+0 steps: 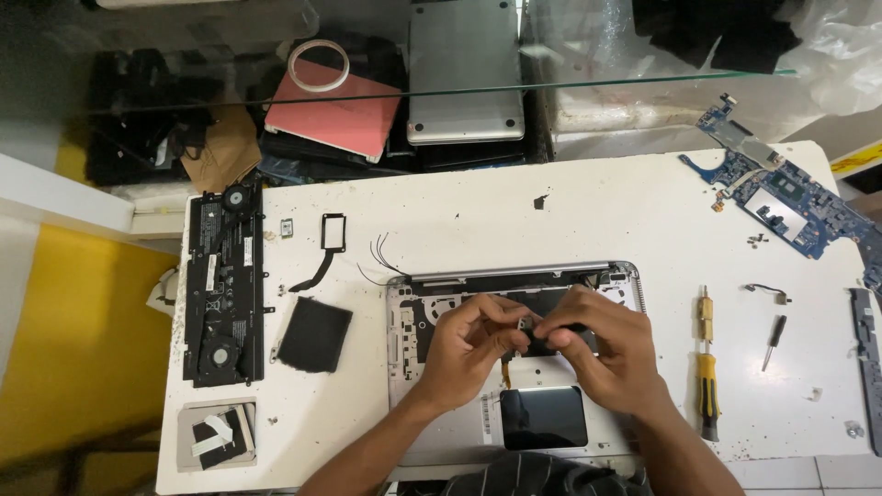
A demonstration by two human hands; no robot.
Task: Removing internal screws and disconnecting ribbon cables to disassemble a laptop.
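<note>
An opened silver laptop shell (399, 317) lies on the white table (570, 220), its inside bare and a dark touchpad square (544, 418) near me. Both hands meet over its middle. My left hand (469, 349) and my right hand (602, 349) pinch a small dark part (530, 332) between their fingertips, just above the shell. An orange flat cable (505, 372) hangs under the left hand. Whether the part is loose or attached to the shell I cannot tell.
A black battery pack (223, 298) lies at the left, a black pad (315, 335) and a thin bracket with cable (331, 234) beside it. A yellow-handled screwdriver (706, 367) and a small one (774, 342) lie at the right. A blue circuit board (781, 207) sits far right. Laptops are stacked behind glass.
</note>
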